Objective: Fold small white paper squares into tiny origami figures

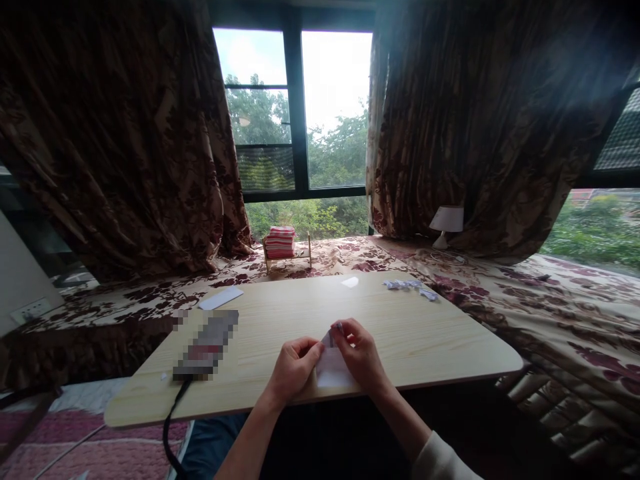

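A small sheet of white paper (332, 372) with a pointed, folded top is at the table's near edge, between my hands. My left hand (296, 363) pinches its left side with thumb and fingers. At the pointed top, my right hand (357, 350) closes thumb and fingertips on the paper, covering its right side. The fold under my right fingertips is partly hidden. Both hands are over the pale wooden table (270, 313).
Folded paper pieces (403, 285) lie at the back right, a white paper stack (221, 298) at the back left. A blurred-out device (206, 347) with a black cable (173, 427) is on the left. Beyond stand a small rack of striped cloths (280, 242) and a lamp (447, 219).
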The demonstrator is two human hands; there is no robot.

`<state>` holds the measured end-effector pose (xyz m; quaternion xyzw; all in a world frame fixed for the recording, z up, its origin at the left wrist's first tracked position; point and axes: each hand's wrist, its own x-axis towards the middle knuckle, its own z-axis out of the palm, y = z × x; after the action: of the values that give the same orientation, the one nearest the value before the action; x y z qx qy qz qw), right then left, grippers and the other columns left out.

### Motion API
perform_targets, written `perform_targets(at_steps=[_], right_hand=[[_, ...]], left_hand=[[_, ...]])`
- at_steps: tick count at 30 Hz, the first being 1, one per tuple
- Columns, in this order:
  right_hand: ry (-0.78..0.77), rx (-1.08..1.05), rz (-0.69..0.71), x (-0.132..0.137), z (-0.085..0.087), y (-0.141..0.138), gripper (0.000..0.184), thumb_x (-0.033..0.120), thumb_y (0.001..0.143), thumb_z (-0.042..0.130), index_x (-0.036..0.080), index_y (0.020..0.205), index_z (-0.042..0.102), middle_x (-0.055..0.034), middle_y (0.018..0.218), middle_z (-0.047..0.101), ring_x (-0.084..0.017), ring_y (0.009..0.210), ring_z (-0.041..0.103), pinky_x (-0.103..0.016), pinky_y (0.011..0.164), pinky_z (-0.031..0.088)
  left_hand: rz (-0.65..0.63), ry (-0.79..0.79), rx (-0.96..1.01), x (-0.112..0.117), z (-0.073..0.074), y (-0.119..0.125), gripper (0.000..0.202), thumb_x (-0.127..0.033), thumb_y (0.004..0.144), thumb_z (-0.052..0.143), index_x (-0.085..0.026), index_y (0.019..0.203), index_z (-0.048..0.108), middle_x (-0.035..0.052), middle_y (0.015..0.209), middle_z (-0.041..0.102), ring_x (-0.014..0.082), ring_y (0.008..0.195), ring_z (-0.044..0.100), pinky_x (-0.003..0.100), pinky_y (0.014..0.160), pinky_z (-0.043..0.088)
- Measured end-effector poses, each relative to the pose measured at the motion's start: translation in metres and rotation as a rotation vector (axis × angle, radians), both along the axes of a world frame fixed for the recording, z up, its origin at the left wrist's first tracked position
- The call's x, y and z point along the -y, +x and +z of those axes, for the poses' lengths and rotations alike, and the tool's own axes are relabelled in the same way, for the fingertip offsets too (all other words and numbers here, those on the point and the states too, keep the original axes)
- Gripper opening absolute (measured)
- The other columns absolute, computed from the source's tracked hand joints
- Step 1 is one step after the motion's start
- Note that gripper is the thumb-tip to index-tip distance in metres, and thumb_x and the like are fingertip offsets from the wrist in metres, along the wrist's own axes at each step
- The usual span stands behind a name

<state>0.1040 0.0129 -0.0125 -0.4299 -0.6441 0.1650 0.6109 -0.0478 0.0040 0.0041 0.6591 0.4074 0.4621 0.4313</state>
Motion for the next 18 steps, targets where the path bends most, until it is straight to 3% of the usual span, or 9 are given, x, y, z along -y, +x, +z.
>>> perform_targets(at_steps=[4, 13, 18], right_hand=[[0.061, 0.023, -0.028, 0.004, -0.001, 0.0, 0.008, 0.018, 0.082, 0.052, 0.02, 0.081, 0.06, -0.0014, 0.078, 0.055, -0.014, 0.066, 0.054, -0.025, 0.058, 0.047], [0.139, 0.149, 0.005, 0.008, -0.002, -0.002, 0.019, 0.012, 0.08, 0.053, 0.022, 0.086, 0.067, -0.0043, 0.083, 0.057, -0.018, 0.08, 0.056, -0.032, 0.07, 0.049], [0.128, 0.169, 0.062, 0.012, 0.003, -0.003, 0.013, 0.013, 0.081, 0.052, 0.021, 0.083, 0.062, -0.0023, 0.079, 0.058, -0.015, 0.071, 0.056, -0.026, 0.059, 0.048]], left_hand=[[0.017, -0.013, 0.03, -0.001, -0.002, -0.002, 0.027, -0.035, 0.079, 0.059, -0.011, 0.069, 0.067, 0.001, 0.061, 0.059, 0.0115, 0.059, 0.047, 0.021, 0.054, 0.035], [-0.072, -0.055, 0.083, 0.0, -0.003, -0.002, 0.027, -0.035, 0.075, 0.064, -0.01, 0.08, 0.071, 0.0052, 0.069, 0.065, 0.0132, 0.061, 0.052, 0.023, 0.056, 0.039], [-0.032, -0.063, 0.111, 0.002, -0.001, -0.002, 0.027, -0.037, 0.075, 0.064, -0.011, 0.076, 0.069, 0.0046, 0.066, 0.065, 0.0128, 0.059, 0.052, 0.022, 0.054, 0.038]])
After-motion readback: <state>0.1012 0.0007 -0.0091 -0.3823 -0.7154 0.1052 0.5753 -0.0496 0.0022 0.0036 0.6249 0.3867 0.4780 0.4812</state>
